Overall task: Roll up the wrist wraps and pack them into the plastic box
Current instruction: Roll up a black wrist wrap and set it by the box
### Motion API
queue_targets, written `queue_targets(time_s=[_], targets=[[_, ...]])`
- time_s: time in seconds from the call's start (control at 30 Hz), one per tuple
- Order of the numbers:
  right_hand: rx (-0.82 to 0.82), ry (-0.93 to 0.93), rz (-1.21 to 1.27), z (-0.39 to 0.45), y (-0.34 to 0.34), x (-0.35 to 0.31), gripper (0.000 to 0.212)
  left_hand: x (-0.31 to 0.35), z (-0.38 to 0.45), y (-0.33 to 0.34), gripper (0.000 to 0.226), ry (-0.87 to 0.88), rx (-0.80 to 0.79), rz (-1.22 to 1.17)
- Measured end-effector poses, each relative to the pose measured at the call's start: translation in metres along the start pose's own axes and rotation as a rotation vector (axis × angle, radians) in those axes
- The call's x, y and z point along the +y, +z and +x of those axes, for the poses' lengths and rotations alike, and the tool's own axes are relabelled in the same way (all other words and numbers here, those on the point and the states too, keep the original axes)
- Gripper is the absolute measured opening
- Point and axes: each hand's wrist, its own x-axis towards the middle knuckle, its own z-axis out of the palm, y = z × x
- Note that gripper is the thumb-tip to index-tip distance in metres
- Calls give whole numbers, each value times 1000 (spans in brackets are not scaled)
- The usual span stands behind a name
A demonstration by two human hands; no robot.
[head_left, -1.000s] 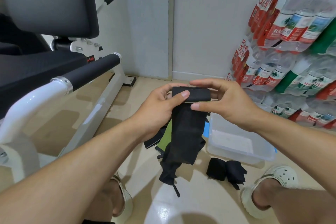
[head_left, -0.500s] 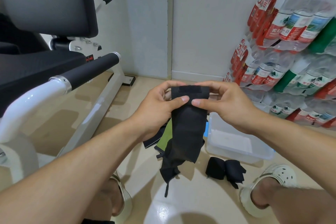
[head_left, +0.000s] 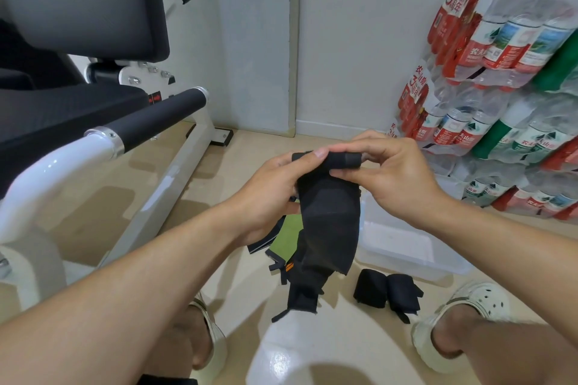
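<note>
- left hand [head_left: 275,187] grips the top edge of a black wrist wrap [head_left: 328,216], thumb on top, fingers curled behind the cloth
- right hand [head_left: 394,172] pinches the same top edge, where the wrap is folded over into a short roll, thumb beneath, fingers over
- wrap held in the air between both hands, above the floor [head_left: 344,347]; loose end hangs down with a thin strap at the bottom
- clear plastic box [head_left: 406,247] on the floor, just right of the hanging wrap, partly hidden behind it
- two rolled black wraps [head_left: 386,292] lie on the floor, in front of the box, outside it
- green and dark cloth pieces [head_left: 281,237] on the floor behind the hanging wrap
- white clogs [head_left: 469,306] on both feet
- gym bench [head_left: 93,122] at left, packs of bottled water [head_left: 500,72] stacked at right
</note>
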Motion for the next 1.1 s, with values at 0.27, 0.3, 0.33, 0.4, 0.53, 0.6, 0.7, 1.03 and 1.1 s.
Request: queue_targets(time_s=[0.27,0.3,0.33,0.4,0.53,0.6,0.7,1.03,1.1], targets=[[-117,118,52,3,-9,3,43,0,2,-3,29,19,56,-113],[-148,177,86,3,-10,3,48,0,2,-4,29,30,64,-115],[-168,231,112,3,-11,2,53,0,2,-4,31,42,71,-111],[-173,297,121,2,-12,2,57,0,2,-5,36,70,87,-99],[-219,332,177,1,-10,4,49,0,2,-4,42,127,97,-64],[-203,324,207,0,-8,4,48,-1,3,-3,43,145,104,-44],[-139,309,177,-1,-6,5,47,-2,3,-3,45,155,116,-26],[-32,215,233,0,-1,0,29,0,2,-9,51,14,54,14],[-15,200,239,1,0,0,28,0,1,-9,58,-19,18,60]])
